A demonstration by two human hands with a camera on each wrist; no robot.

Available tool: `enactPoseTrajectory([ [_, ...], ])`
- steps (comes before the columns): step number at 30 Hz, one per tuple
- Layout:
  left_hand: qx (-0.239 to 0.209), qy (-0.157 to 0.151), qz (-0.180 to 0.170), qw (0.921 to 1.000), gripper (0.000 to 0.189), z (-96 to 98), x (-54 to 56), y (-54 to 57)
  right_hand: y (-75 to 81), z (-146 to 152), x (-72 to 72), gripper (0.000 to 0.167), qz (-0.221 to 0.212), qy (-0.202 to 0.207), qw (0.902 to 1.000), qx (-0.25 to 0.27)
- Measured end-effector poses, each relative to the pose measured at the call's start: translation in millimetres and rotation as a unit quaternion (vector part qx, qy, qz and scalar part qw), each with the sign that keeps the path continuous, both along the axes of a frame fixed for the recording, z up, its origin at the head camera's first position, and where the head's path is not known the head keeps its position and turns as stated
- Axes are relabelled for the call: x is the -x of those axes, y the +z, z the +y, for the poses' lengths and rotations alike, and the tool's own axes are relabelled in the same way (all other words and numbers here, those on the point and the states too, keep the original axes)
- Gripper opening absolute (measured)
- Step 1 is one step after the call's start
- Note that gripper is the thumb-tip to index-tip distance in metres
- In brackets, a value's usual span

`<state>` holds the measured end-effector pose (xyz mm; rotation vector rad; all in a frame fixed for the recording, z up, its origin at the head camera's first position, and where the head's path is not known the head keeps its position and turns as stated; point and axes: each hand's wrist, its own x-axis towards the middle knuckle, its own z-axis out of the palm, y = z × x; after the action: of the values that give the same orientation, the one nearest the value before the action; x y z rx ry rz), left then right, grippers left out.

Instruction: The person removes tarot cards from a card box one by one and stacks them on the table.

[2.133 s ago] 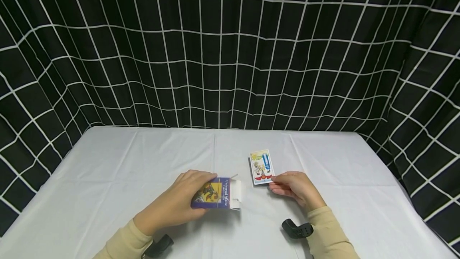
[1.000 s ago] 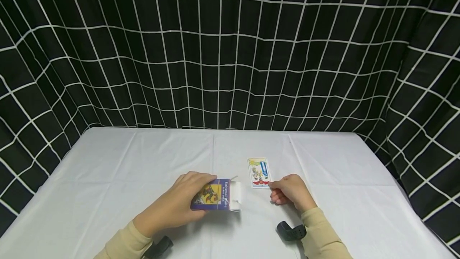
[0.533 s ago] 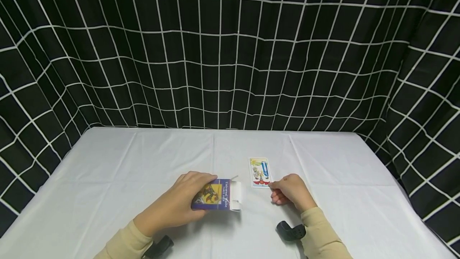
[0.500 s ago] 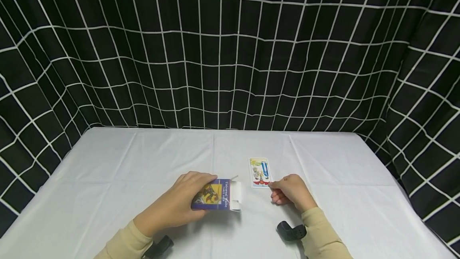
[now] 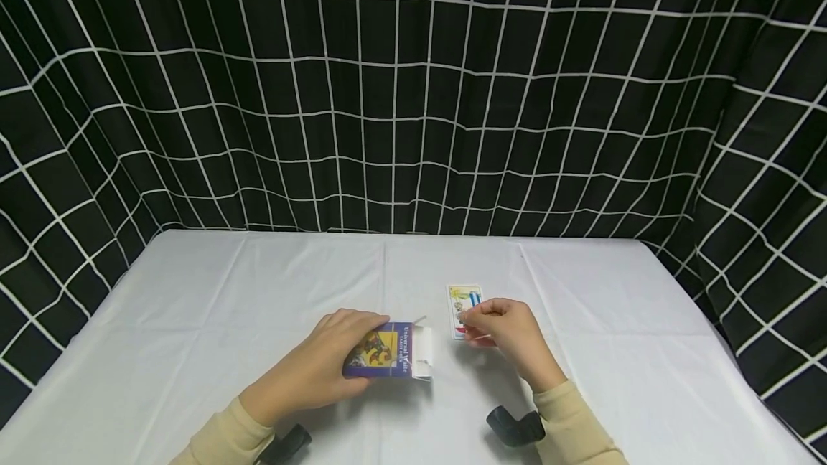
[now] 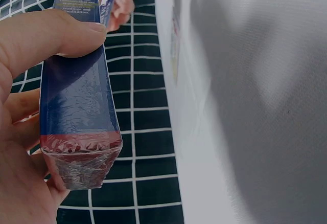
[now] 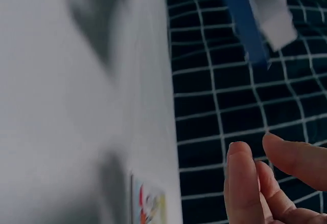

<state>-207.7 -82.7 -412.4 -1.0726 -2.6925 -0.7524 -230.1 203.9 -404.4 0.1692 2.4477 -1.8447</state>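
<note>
My left hand (image 5: 326,364) grips a purple-and-yellow tarot deck box (image 5: 381,350), holding it just above the white cloth. The box's opened end, with white flaps (image 5: 423,354), points right. In the left wrist view the thumb presses along the dark blue side of the box (image 6: 82,96), whose near end is red with shiny wrap. A picture tarot card (image 5: 457,300) lies face up on the table, right of the box. Over its near part hovers my right hand (image 5: 510,336), hiding some of it. Thumb and fingers (image 7: 242,183) stand apart in the right wrist view, nothing between them.
A white cloth (image 5: 271,285) with fold creases covers the table. Black curtains with a white grid (image 5: 413,92) rise behind the far edge and along both sides. Dark wrist camera mounts (image 5: 515,428) sit close above the cloth.
My right hand has lowered the tarot card flat onto the cloth, let go of it, and moved up and left over it. The left hand and box have stayed nearly still.
</note>
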Motion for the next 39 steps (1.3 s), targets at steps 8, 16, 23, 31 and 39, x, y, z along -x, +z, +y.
enactPoseTrajectory([
  [8, -0.002, 0.001, -0.008, 1.0000, 0.076, 1.0, -0.6, 1.0, 11.6, -17.1, -13.6, 0.018, 0.021, 0.028, 0.9992, 0.019],
  [16, -0.003, -0.003, -0.004, 1.0000, 0.076, 1.3, -0.9, 0.3, 17.4, -28.8, -22.2, 0.018, 0.025, 0.036, 0.9989, 0.018],
  [23, -0.003, -0.005, -0.007, 1.0000, 0.075, 1.9, -0.9, 0.3, 17.8, -35.1, -28.4, 0.022, 0.033, 0.065, 0.9969, 0.029],
  [31, -0.008, -0.013, -0.004, 0.9999, 0.075, 2.1, -1.9, 0.0, 15.3, -41.7, -32.2, 0.026, 0.029, 0.085, 0.9953, 0.035],
  [39, -0.004, -0.011, -0.008, 0.9999, 0.075, 3.2, -2.2, 0.1, 10.9, -46.7, -31.4, 0.024, 0.016, 0.062, 0.9977, 0.023],
])
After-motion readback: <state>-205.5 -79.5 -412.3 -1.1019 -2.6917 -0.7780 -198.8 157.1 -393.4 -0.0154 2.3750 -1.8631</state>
